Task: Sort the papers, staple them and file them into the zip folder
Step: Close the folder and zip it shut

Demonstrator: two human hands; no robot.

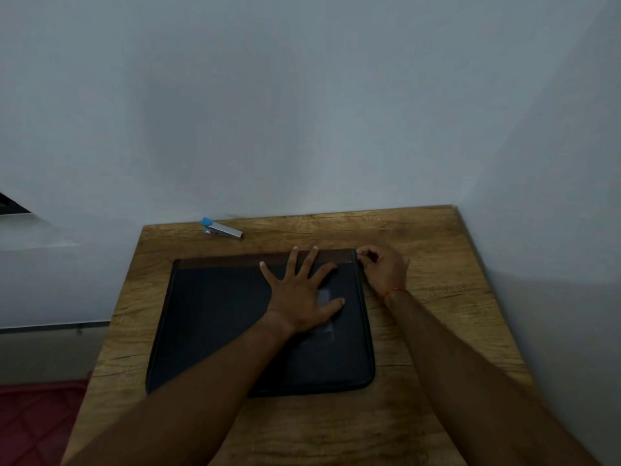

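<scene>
The black rectangular zip folder (228, 317) lay on the wooden table (437, 237), left grip (299, 297) spread flat on it, right grip (383, 270) pinching its far right corner; a skewed pull could have jammed the zip.

Black zip folder (215, 314), brown band along far edge; stapler (221, 227) silver with blue tip. Tan-brown table (437, 297), dark wood grain. Pale grey wall (302, 95); fabric (33, 425) dark red, diamond-quilted; wrist thread (395, 290) orange.

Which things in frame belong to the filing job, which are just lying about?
Job: zip folder, stapler, left hand pressing flat on the folder, right hand pinching at its far right corner.
Lying about: red quilted fabric beside the table. No papers in view.
</scene>
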